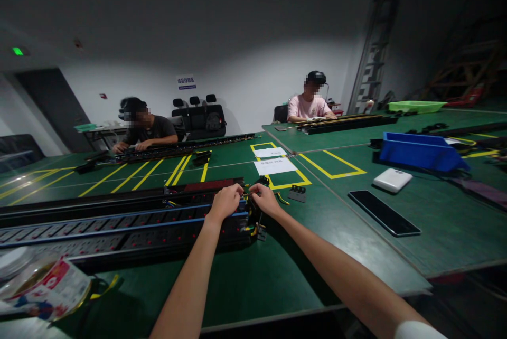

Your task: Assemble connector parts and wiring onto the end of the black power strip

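Long black power strips (pixel 150 221) with rows of sockets, red dots and blue edges lie side by side, running in from the left. My left hand (pixel 226 201) is over their right end, its fingers curled in a pinch. Facing it, my right hand (pixel 264 199) also pinches at the same end, fingertips close to the left ones. What sits between the fingertips is too small and hidden to make out. A yellow-green wire (pixel 282 199) sticks out just right of my right hand. Small black brackets (pixel 297 193) lie nearby, another (pixel 262 233) by the strip's end.
A phone (pixel 384 212), a white power bank (pixel 392 180) and a blue bin (pixel 423 151) are on the green table (pixel 317 233) to the right. Paper sheets (pixel 275 166) lie ahead. An open container (pixel 51 289) stands front left. Two people sit at work across the tables.
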Tool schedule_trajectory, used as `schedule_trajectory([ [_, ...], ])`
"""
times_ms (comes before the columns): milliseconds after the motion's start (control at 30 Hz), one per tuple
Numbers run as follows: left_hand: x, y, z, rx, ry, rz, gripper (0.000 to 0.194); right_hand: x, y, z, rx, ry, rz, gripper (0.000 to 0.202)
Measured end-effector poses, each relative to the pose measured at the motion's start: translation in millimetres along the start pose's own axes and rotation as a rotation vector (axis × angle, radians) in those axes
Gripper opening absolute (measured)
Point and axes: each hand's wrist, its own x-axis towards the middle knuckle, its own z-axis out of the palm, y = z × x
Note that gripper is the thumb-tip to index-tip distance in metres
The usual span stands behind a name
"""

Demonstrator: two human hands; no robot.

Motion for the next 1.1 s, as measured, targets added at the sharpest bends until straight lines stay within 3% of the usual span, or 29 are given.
schedule_trajectory([
  [367,0,-3,-1.1,-0.072,-0.016,0.081,0.034,-2,-4,-4,-0.033,-0.100,-0.124,0.035],
  [867,-4,1,-0.8,-0.021,0.012,0.027,0.029,-1,-4,-4,-0.030,-0.131,-0.132,0.035],
  [1000,-4,1,-3.2,-0.091,0.071,0.029,0.027,-1,-4,-3,-0.016,-0.131,-0.115,0.034],
  [1100,-2,13,-14.9,-0.190,0.175,0.075,0.024,-2,-5,-3,-0.017,-0.119,-0.123,0.032],
])
